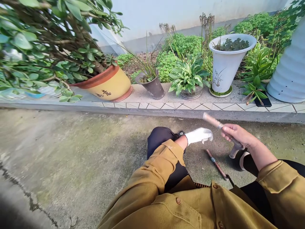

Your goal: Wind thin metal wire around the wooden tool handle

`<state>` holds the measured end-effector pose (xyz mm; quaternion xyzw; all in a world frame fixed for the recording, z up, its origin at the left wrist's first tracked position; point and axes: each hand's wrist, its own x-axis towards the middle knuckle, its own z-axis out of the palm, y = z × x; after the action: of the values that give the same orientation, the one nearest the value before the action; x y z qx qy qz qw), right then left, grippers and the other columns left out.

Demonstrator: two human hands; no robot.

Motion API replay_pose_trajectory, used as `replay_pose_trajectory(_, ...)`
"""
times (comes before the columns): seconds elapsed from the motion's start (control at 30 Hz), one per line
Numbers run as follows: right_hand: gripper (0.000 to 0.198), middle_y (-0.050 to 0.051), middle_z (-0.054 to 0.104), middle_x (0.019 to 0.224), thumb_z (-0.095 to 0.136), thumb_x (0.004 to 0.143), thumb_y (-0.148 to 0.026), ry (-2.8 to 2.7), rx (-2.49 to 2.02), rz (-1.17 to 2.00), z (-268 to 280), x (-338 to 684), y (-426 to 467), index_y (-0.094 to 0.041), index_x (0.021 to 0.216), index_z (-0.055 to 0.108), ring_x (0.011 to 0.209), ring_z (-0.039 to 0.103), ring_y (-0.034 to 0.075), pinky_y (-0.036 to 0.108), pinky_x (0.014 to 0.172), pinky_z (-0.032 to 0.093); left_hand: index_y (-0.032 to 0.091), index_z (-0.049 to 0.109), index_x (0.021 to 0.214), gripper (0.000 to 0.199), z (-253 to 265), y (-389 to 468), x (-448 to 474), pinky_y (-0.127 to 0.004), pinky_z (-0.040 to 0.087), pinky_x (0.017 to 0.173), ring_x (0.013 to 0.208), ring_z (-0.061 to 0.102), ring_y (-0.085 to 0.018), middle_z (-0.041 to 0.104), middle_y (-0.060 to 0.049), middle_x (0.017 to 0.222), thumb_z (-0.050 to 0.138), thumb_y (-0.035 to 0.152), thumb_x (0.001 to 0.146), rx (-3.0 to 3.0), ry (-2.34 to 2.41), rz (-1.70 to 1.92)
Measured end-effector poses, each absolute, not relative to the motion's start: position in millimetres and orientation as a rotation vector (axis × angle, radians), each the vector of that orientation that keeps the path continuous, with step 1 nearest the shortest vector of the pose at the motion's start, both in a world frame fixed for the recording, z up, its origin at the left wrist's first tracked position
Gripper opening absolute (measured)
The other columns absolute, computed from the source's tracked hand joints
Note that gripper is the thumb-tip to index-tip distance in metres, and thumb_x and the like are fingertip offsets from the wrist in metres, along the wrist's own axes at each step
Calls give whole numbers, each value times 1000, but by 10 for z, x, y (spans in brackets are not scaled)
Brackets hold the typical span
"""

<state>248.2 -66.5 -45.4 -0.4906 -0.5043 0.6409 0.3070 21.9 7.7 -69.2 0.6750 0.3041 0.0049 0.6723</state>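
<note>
White fabric covered the person's left hand (198,136), which hung above the concrete ground (95,152) near the left knee, its fingers loosely bent and slightly apart at the tips. A round black watch-like piece (181,133) sat on that wrist, below the turned-up cuff of a mustard-brown buttoned shirt (152,171). To the right, the bare right hand (234,133) had its fingers clamped on a pale tan, rod-shaped tool (211,121) with a silvery band; the rod slanted up and leftward from the fist, its whitish end toward the ledge, while a greyish-brown blurred piece (236,148) showed just below the palm. Between the legs, beneath the two hands, a slim reddish-brown stick (217,167) with a greyish band around it lay slantwise on the ground. Beyond stood a low grey ledge (170,91) faced with patterned pale tiles, bearing a yellow pot with an orange-red rim (107,83), a dark grey-brown tapered pot (154,87), a clump of pale-edged green leaves (188,74) and a tall white flared planter (221,68) on a mossy saucer (220,92).
</note>
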Motion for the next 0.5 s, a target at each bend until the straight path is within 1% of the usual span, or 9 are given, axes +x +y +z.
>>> replay_pose_trajectory(0.07,45,1,58,73,54,86,-64,-1183,-1504,1489,-529,2551,-602,-20,79,54,55,49,11,25,52,41,10,64,104,31,-674,52,219,-30,54,72,80,61,-14,65,-8,96,57,38,94,1515,677,-62)
replay_pose_trajectory(0.13,42,4,62,74,48,89,-61,-1219,-1742,1328,-648,2539,-559,-21,80,55,56,52,14,28,54,43,13,60,120,36,-649,19,203,-38,56,84,98,63,-19,62,-10,115,58,38,94,1516,666,-117)
replay_pose_trajectory(0.2,38,8,66,77,44,92,-54,-1444,-2034,1143,-774,2474,-534,-20,84,60,63,59,19,31,60,44,16,57,126,39,-628,-13,179,-43,54,90,107,61,-22,59,-10,124,58,38,94,1519,659,-148)
replay_pose_trajectory(0.27,36,14,70,86,46,93,-48,-1777,-2236,1000,-871,2402,-528,-17,90,65,75,64,24,33,66,44,16,57,127,40,-618,-29,161,-44,54,92,110,60,-23,58,-10,127,58,38,94,1523,656,-168)
replay_pose_trajectory(0.33,35,17,72,92,48,93,-45,-2073,-2256,1010,-919,2359,-537,-16,92,68,83,66,28,34,68,43,15,59,123,37,-618,-19,154,-41,55,89,105,61,-21,60,-10,122,58,38,94,1527,658,-177)
replay_pose_trajectory(0.37,35,17,72,91,48,93,-44,-2181,-2200,1089,-922,2352,-547,-16,91,68,82,67,28,34,68,43,14,62,117,34,-621,-3,153,-38,56,84,99,62,-20,63,-9,115,59,38,94,1529,660,-178)
replay_pose_trajectory(0.43,36,13,72,79,46,95,-45,-2298,-2031,1317,-892,2352,-576,-16,89,68,73,67,24,32,65,43,12,68,97,23,-625,42,154,-28,54,70,79,62,-15,66,-7,93,62,34,91,1532,666,-176)
replay_pose_trajectory(0.5,40,8,68,68,45,95,-49,-2316,-1836,1548,-831,2349,-615,-17,88,67,60,62,19,30,61,43,12,68,79,19,-628,89,151,-22,47,57,63,54,-11,64,-5,75,64,28,87,1528,648,-166)
